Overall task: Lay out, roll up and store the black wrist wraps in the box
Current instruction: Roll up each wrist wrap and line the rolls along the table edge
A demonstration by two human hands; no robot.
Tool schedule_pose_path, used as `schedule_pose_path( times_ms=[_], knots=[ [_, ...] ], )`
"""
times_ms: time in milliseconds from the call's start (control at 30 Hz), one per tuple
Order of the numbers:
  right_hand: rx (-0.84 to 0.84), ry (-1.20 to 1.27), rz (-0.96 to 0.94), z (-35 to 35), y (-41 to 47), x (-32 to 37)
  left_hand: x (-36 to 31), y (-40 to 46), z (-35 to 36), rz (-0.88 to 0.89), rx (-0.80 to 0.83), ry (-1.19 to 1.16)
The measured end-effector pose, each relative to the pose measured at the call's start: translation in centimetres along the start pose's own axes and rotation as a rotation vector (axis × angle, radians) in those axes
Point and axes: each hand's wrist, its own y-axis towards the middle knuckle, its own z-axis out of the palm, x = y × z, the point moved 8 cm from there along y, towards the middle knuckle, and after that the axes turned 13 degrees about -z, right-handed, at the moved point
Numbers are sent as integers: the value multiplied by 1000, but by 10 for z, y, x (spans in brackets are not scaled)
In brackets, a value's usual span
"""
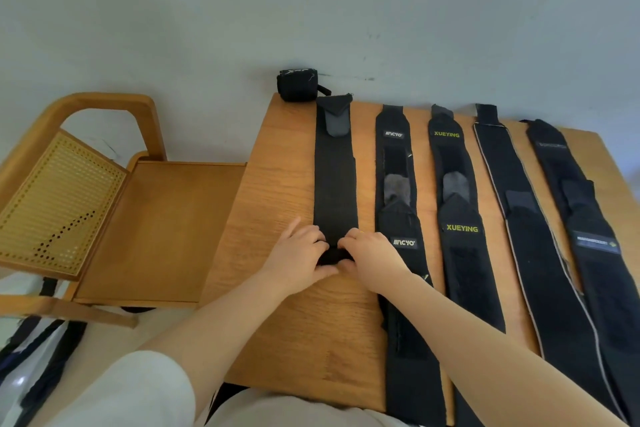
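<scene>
Several black wrist wraps lie flat in parallel strips on the wooden table (284, 166). The leftmost wrap (335, 177) stretches away from me, and its near end is curled into a small roll (333, 256). My left hand (298, 256) and my right hand (372, 258) pinch that roll from either side, fingers curled over it and thumbs under. To the right lie a wrap with white lettering (398, 218), a wrap marked XUEYING (459, 215), a grey-edged wrap (530, 236) and a further wrap (588, 236). One rolled-up wrap (300, 85) sits at the table's far left corner. No box is in view.
A wooden chair (145, 229) with a cane back (59, 204) stands against the table's left side. A pale wall runs behind the table. Dark fabric and a plastic bag (31, 367) lie on the floor at the lower left.
</scene>
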Motion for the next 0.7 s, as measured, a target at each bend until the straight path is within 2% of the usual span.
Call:
schedule_pose_path(
  times_ms=[100, 233, 333, 433, 533, 600, 700],
  knots=[
    [9, 188, 74, 0, -1, -11, -4, 1, -3, 12, 15, 66],
    [-14, 377, 195, -1, 6, -28, -1, 14, -13, -92, 10, -51],
    [-99, 444, 272, -6, 14, -36, 3, 22, -13, -157, 1, -87],
    [-128, 205, 296, -16, 19, -35, 5, 27, -11, -188, -32, -136],
    [-194, -184, 69, -20, 18, -12, 8, 33, -12, -197, -48, -158],
    [-251, -257, -16, -11, 9, -8, 10, 36, -16, -183, -79, -129],
    [-215, -260, -23, -4, 5, -14, 8, 40, -19, -123, -101, -124]
  ],
)
